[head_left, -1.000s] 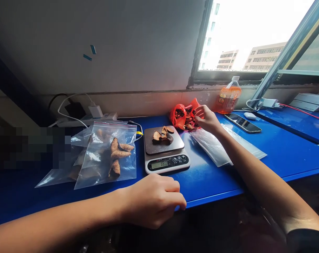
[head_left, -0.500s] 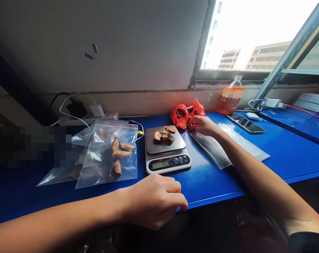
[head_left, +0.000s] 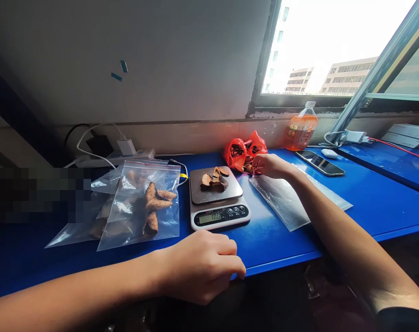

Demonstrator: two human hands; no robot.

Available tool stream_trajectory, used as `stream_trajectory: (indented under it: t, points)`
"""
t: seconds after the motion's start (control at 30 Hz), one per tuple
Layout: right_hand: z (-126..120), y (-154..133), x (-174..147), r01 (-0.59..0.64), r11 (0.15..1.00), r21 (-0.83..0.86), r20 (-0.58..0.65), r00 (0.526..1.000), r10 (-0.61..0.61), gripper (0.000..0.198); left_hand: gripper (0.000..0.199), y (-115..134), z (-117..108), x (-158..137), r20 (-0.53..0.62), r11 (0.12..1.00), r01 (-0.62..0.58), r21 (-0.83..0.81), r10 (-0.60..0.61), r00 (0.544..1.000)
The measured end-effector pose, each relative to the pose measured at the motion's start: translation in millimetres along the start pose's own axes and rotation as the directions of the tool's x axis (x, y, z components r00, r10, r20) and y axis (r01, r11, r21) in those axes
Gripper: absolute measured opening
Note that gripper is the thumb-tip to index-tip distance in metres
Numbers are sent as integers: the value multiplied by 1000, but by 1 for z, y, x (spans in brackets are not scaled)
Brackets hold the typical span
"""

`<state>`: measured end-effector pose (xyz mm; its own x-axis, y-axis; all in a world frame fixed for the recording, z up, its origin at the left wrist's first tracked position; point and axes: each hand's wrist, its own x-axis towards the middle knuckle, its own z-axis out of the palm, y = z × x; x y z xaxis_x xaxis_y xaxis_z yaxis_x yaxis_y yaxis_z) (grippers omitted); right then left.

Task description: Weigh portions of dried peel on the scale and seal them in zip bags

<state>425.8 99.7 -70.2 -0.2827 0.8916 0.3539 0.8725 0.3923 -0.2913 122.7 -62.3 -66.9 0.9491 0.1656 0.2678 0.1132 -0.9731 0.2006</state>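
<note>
At the mouth of a red plastic bag (head_left: 235,158) is my right hand (head_left: 272,166), its fingers bent down among pieces of dried peel (head_left: 248,167); what they pinch, if anything, is hidden. My left hand (head_left: 204,265) rests at the table's front edge with fingers curled in and nothing seen in them. Between the hands and the wall stands a digital kitchen scale (head_left: 218,219), its display reading about 10.0. Several brown pieces of dried peel (head_left: 214,180) lie on its metal plate. Left of it, clear zip bags (head_left: 126,216) hold more peel.
Flat clear bags (head_left: 295,210) lie under my right forearm. Behind them are a phone (head_left: 320,163), a white earphone case (head_left: 329,153) and a bottle of orange drink (head_left: 301,129). A power strip (head_left: 143,155) with chargers and cables runs along the wall.
My right hand has shifted slightly at the red bag, its fingers lower among the peel. The view has tilted a little. My left hand, the scale and the peel on it stay as they were.
</note>
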Motion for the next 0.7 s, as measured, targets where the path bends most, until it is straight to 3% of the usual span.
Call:
stream_trajectory:
  t: [0.1, 0.23, 0.3, 0.37, 0.47, 0.57, 0.7]
  points:
    - [-1, 1, 4, -57, 998, -10, -71, 996, 56, 12, 24, -1, 0, 0, -24, 1000, -13, -14, 13, 1000]
    - [-19, -2, 3, -18, 1000, 25, -200, 979, 22, 18, 25, -1, 1, 0, 7, 1000, -15, 9, 15, 1000]
    - [-30, -6, -4, 43, 999, 16, -145, 989, -40, 16, 25, -1, 1, 0, 27, 1000, -7, 21, 7, 1000]
    - [-37, -10, -15, 128, 992, 21, 36, 991, -128, 20, 25, -1, 1, 0, 39, 1000, -1, 16, 0, 999]
    - [-37, -15, -34, 192, 981, 41, 294, 936, -195, 36, 23, -2, 0, 0, 38, 1000, -7, -2, 7, 999]
    - [-26, -15, -44, 201, 979, 24, 281, 939, -199, 44, 23, -2, -1, 1, 0, 1000, -14, -13, 14, 1000]
    - [-4, -11, -43, 215, 976, 37, 171, 961, -218, 32, 23, -1, -1, 1, -26, 1000, -19, -14, 19, 999]
